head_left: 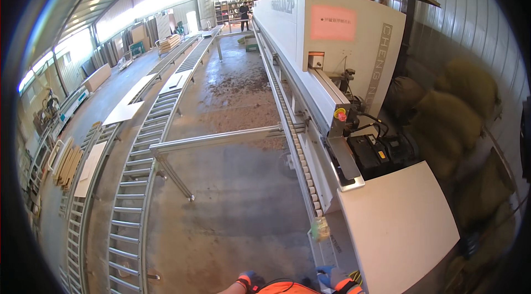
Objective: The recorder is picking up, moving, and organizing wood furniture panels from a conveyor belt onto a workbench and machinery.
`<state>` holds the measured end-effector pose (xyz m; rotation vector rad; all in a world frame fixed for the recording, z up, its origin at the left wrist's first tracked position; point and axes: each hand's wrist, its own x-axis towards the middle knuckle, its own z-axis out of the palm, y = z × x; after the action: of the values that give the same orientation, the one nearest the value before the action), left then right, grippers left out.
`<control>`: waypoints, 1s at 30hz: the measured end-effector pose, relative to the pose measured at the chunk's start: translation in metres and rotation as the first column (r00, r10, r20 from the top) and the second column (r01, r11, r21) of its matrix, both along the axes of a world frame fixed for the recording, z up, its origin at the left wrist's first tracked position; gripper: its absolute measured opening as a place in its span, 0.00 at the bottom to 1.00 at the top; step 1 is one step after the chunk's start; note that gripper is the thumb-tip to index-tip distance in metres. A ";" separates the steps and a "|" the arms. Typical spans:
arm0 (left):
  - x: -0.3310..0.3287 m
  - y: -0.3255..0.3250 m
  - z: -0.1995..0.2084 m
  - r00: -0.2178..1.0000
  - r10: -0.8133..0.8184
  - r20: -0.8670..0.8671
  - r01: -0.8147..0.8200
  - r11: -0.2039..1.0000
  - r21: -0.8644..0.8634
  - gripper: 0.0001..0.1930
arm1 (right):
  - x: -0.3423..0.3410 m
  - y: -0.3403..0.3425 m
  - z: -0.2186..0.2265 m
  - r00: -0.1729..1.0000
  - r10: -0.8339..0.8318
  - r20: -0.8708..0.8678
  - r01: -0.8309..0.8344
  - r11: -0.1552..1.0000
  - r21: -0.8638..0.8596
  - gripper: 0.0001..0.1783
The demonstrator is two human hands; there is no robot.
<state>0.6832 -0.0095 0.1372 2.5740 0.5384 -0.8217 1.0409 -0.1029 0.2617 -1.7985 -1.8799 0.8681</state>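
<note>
At the lower edge, my left hand (pixel 253 279), in a blue glove with an orange cuff, is close to my orange-clad body. Its fingers are too small and cut off to read, and nothing shows in it. My right hand (pixel 327 276), gloved the same way, is beside the near end of a narrow metal rail (pixel 316 245). Whether it touches the rail I cannot tell. A pale greenish, see-through container (pixel 319 229) sits on that rail, just beyond the right hand. To the right lies a large pale board (pixel 401 227) at the machine's near end.
A long white machine (pixel 354 34) with a red knob (pixel 341 116) runs away along the right. Roller conveyors (pixel 133 200) stretch down the left, some bearing boards (pixel 124 111). A metal crossbar (pixel 221 139) spans the floor. Stuffed sacks (pixel 453 122) stand at right; a person (pixel 244 16) stands far off.
</note>
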 end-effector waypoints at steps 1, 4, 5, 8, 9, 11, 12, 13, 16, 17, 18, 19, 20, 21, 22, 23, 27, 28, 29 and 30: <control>-0.014 0.000 -0.007 0.984 -0.058 0.171 0.044 0.996 0.081 0.12 | -0.003 0.008 0.015 1.000 0.010 0.002 -0.010 1.000 0.000 0.15; -0.048 -0.008 -0.045 0.951 -0.143 0.274 0.076 0.968 0.241 0.10 | -0.002 0.039 0.073 0.954 -0.298 -0.019 0.296 0.952 -0.078 0.12; -0.050 -0.006 -0.047 0.949 -0.143 0.280 0.075 0.967 0.242 0.10 | 0.008 0.044 0.076 0.926 -0.367 -0.090 0.368 0.930 -0.005 0.11; -0.054 -0.002 -0.046 0.964 0.076 0.255 -0.096 0.993 0.069 0.09 | 0.039 0.064 0.099 0.887 -0.440 -0.140 0.461 0.830 0.314 0.11; -0.056 -0.002 -0.043 0.968 0.068 0.243 -0.097 0.989 0.111 0.09 | 0.050 0.068 0.103 0.886 -0.435 -0.159 0.460 0.785 0.414 0.13; -0.041 0.010 -0.010 0.974 0.014 0.227 -0.059 0.979 0.193 0.08 | 0.089 0.067 0.089 0.755 -0.627 0.193 0.437 0.700 0.564 0.21; -0.040 0.012 0.004 0.977 0.002 0.212 -0.053 0.971 0.232 0.08 | 0.088 0.066 0.094 0.632 -0.688 0.356 0.600 0.725 0.336 0.35; -0.036 0.017 0.010 0.979 -0.014 0.201 -0.043 0.960 0.277 0.08 | 0.090 0.065 0.091 0.624 -0.695 0.358 0.605 0.719 0.343 0.35; -0.103 -0.007 -0.090 0.990 -0.080 0.112 0.039 0.943 0.330 0.09 | 0.065 0.072 0.048 0.487 -0.602 0.633 0.749 0.661 0.052 0.46; -0.136 -0.036 -0.127 0.996 -0.034 0.085 0.004 0.944 0.331 0.09 | 0.050 0.077 0.040 0.532 -0.580 0.618 0.719 0.694 0.033 0.46; -0.127 -0.028 -0.130 0.992 -0.087 0.093 0.049 0.935 0.352 0.14 | 0.060 0.071 0.033 0.484 -0.593 0.643 0.734 0.676 0.071 0.46; -0.148 -0.029 -0.132 0.992 -0.106 0.072 0.071 0.923 0.379 0.19 | 0.062 0.074 0.031 0.474 -0.595 0.649 0.726 0.681 0.094 0.46; -0.141 -0.040 -0.136 0.984 0.120 0.135 -0.147 0.966 0.211 0.18 | 0.064 0.072 0.031 0.466 -0.605 0.646 0.735 0.671 0.098 0.45; -0.134 -0.038 -0.133 0.984 0.111 0.137 -0.138 0.969 0.203 0.18 | 0.068 0.071 0.031 0.457 -0.605 0.652 0.741 0.664 0.096 0.45; -0.132 -0.038 -0.129 0.988 0.143 0.051 -0.150 0.974 0.172 0.19 | 0.070 0.070 0.030 0.444 -0.615 0.652 0.738 0.663 0.124 0.45; -0.134 -0.043 -0.126 0.983 0.176 -0.043 -0.168 0.975 0.142 0.19 | 0.070 0.069 0.030 0.437 -0.622 0.650 0.731 0.666 0.146 0.45; -0.135 -0.047 -0.106 0.972 0.230 -0.058 -0.227 0.973 0.043 0.19 | 0.066 0.083 0.048 0.462 -0.629 0.626 0.756 0.648 0.093 0.47; -0.125 -0.043 -0.098 0.992 0.128 -0.006 -0.126 0.984 0.126 0.19 | 0.074 0.086 0.056 0.443 -0.670 0.595 0.812 0.582 0.051 0.49; -0.123 -0.044 -0.092 0.999 0.036 0.029 -0.042 0.976 0.211 0.18 | 0.077 0.091 0.063 0.435 -0.703 0.562 0.851 0.525 -0.002 0.51; -0.116 -0.039 -0.089 0.999 0.032 0.028 -0.037 0.976 0.216 0.18 | 0.083 0.099 0.069 0.433 -0.707 0.559 0.853 0.522 0.000 0.51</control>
<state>0.5674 -0.0488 0.0485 2.7585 0.6987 -0.7556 1.1238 -0.0035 0.3305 -2.9213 -0.8114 0.3007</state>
